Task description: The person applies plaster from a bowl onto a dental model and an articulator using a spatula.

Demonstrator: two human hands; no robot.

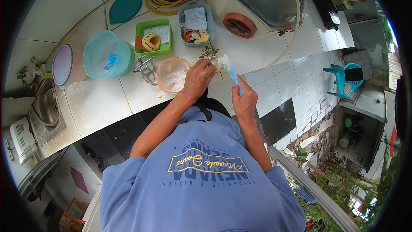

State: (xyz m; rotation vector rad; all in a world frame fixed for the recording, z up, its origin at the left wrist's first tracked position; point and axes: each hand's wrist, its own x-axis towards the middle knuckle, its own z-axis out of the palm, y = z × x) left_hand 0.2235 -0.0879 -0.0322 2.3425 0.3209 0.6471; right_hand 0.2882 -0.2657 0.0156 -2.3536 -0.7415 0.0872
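My right hand is wrapped round the light-blue handle of a spatula. White paste coats the spatula's upper end, beside a small brass-coloured dental articulator. The fingers of my left hand are closed at the articulator's near side, hiding part of it. A whitish lump shows between the articulator and the spatula tip. Just left of my left hand sits a peach-coloured mixing bowl with white paste inside. Next to the bowl stands a silver metal clamp-like frame.
Behind are a green box and a blue-grey box, both with dental casts and paper. Left stand a turquoise tub and a lidded tub. A cabinet with a red-brown round port and hanging hose is at back right.
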